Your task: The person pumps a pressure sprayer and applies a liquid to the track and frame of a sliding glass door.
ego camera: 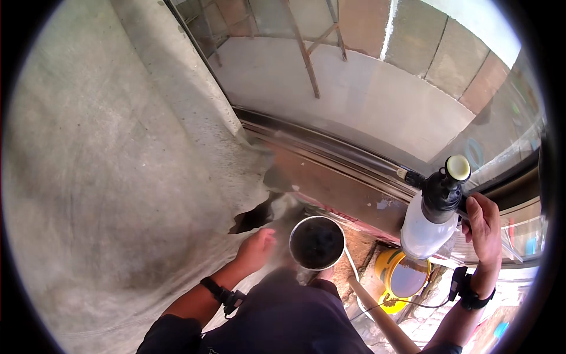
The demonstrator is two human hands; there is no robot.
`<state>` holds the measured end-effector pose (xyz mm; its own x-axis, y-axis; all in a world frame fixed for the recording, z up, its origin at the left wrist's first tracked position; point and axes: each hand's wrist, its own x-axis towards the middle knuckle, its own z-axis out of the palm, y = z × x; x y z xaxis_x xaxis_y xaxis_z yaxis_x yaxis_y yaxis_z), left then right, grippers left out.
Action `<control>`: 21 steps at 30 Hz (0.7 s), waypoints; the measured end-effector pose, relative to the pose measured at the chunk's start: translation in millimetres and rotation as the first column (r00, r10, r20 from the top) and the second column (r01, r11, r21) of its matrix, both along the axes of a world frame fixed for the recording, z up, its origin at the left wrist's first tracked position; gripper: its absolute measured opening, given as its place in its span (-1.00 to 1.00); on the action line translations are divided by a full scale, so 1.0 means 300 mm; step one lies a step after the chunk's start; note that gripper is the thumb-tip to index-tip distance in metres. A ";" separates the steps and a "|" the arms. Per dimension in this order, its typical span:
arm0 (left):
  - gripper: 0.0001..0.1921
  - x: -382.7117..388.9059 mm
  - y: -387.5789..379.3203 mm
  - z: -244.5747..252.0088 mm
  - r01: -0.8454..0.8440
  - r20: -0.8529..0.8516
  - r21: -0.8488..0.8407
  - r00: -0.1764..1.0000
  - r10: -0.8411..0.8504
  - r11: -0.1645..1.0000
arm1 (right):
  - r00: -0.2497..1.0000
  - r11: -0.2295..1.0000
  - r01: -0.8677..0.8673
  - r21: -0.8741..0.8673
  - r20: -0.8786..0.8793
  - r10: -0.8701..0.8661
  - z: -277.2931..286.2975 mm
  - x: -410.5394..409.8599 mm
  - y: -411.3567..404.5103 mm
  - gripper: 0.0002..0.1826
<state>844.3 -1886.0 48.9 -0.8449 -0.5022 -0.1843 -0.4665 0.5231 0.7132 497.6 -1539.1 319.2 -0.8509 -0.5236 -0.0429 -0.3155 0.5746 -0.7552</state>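
Observation:
On the right, my right hand (483, 228) grips the black handle of a pump pressure sprayer (428, 225), which has a translucent white bottle, a black head and a cream knob on top. The sprayer is above the window sill, its nozzle pointing left. My left hand (258, 250) is blurred, holds nothing that I can make out, and is beside the grey wall, left of a round bucket (317, 217) with a white rim and dark contents. Whether its fingers are apart is unclear.
A sliding window's metal track (327, 150) and brown sill (336, 177) run across the middle. Below the sprayer stands a yellow bucket (390, 276) of cloudy liquid. A pole (382, 316) slants at the lower right. The grey wall (110, 177) fills the left, with a dark ragged hole (254, 217) low down.

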 end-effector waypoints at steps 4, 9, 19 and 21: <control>-0.62 -0.012 -0.016 -0.005 0.006 0.016 -0.014 1.000 -0.006 1.000 | 0.998 0.998 -0.056 -0.014 0.032 0.056 -0.013 -0.002 -0.064 -0.39; -0.65 -0.035 -0.023 0.000 0.004 -0.029 -0.038 1.000 -0.005 0.999 | 1.000 0.998 -0.016 -0.055 0.008 0.017 -0.024 0.009 -0.137 -0.45; -0.59 -0.310 -0.138 0.124 0.042 -0.219 -0.428 0.964 -0.148 0.903 | 0.995 0.995 -0.093 0.020 -0.030 0.093 -0.001 0.004 -0.256 -0.47; -0.56 -0.342 -0.170 0.120 0.038 -0.207 -0.480 0.966 -0.155 0.877 | 0.993 0.993 -0.113 0.017 -0.028 0.114 -0.015 -0.002 -0.289 -0.47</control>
